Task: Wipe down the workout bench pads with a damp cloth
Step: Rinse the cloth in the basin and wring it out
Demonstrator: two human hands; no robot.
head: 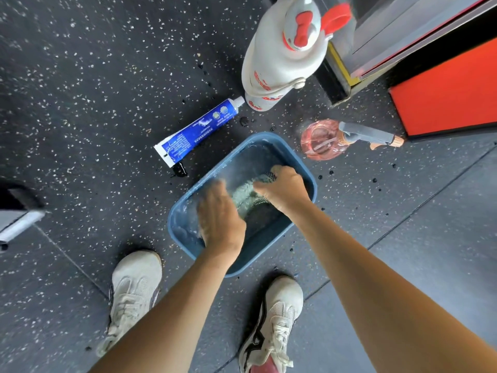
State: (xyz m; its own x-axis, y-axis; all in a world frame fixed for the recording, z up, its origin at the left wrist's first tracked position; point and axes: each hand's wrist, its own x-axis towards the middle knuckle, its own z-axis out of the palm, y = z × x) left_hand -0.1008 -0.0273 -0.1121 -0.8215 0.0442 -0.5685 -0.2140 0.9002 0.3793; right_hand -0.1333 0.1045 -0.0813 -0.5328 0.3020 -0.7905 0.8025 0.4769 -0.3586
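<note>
Head view shows a pale green fluffy cloth (246, 195) inside a blue rectangular plastic basin (269, 136) on the dark speckled rubber floor (80, 103). The cloth's long axis runs from near left to far right, stretched between both hands. The right hand (285, 187) is clenched around the far right end. The left hand (220, 214), blurred, closes its bent fingers over the near left end. A blue and white tube (199, 130) lies just beyond the basin, to the far left.
</note>
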